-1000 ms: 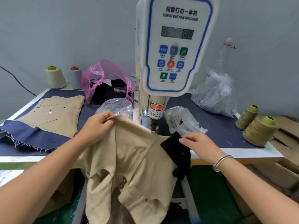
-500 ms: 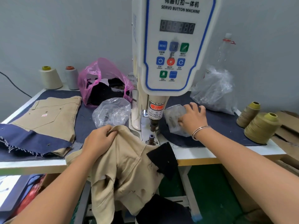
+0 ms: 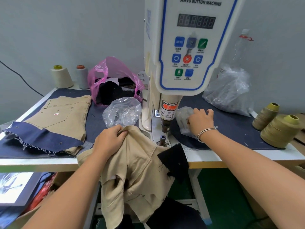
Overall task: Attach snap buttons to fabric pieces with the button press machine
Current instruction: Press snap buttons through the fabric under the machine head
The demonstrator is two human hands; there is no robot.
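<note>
- While no snap yet sat on the lower die (image 3: pixel 162 139), the beige garment (image 3: pixel 137 164) lay bunched just beside it, draped over the table edge (image 3: pixel 41 164), a black patch (image 3: pixel 175 160) at its corner.
- Left hand (image 3: pixel 109 141): fingers pinched on the garment's top fold.
- Right hand (image 3: pixel 200 120): fingers curled into a small clear bag (image 3: pixel 182 115) beside the press head (image 3: pixel 169 109), apparently fetching a snap.
- Step judged: loading. Next: seat snap on die, spread fabric over it.
</note>
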